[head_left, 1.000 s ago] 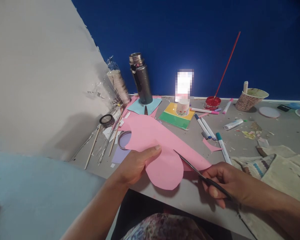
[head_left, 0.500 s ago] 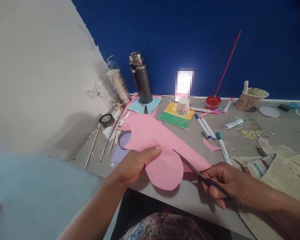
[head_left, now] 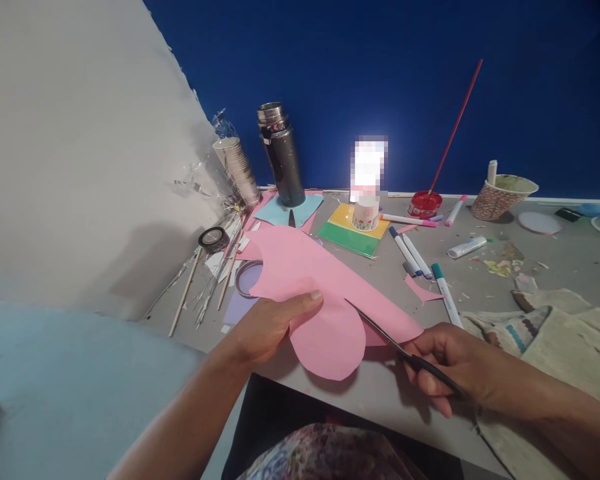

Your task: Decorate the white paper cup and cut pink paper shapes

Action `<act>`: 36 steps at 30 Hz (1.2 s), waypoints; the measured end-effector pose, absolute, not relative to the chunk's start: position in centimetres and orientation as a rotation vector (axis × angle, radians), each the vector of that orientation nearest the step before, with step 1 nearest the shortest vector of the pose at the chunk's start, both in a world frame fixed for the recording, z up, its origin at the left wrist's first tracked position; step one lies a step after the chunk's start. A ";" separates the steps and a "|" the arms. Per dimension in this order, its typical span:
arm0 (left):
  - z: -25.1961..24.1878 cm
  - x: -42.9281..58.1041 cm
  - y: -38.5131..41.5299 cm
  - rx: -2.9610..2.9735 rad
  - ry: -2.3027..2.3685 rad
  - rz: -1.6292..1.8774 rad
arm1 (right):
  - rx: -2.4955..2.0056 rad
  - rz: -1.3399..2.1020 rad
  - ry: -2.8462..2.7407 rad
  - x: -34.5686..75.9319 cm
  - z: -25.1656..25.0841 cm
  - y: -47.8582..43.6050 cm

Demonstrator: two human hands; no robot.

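A sheet of pink paper [head_left: 300, 267] is held up over the table, with a rounded lobe cut out at its near end. My left hand [head_left: 273, 327] grips it from the left, thumb on top and fingers hidden underneath. In my right hand [head_left: 445, 367] is a pair of scissors [head_left: 380, 331] with black handles. Their blades lie in the cut between the rounded lobe and the strip on the right, tip near the paper's middle. The strip's right corner touches my right hand's fingers.
Behind the paper stand a dark thermos [head_left: 285, 160], stacked paper cups [head_left: 237, 170] and a small decorated cup [head_left: 365, 215]. Several markers [head_left: 445, 293] lie to the right, near a red paint pot [head_left: 425, 203]. A cloth [head_left: 565, 360] covers the right front. Black tape [head_left: 213, 239] sits left.
Almost nothing differs. The paper's rounded lobe has shifted very slightly left; both hands keep their grip, and the scissors stay in the cut.
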State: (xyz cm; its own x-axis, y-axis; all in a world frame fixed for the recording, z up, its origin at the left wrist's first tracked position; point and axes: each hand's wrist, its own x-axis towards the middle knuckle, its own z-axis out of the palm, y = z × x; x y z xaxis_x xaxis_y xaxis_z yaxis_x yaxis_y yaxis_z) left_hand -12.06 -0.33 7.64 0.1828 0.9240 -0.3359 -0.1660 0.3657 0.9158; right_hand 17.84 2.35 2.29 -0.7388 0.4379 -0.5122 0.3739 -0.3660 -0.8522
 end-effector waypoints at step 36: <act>8.8 -13.0 0.1 0.975 1.241 0.803 | -1.074 2.348 -1.777 18.1 2.9 2.3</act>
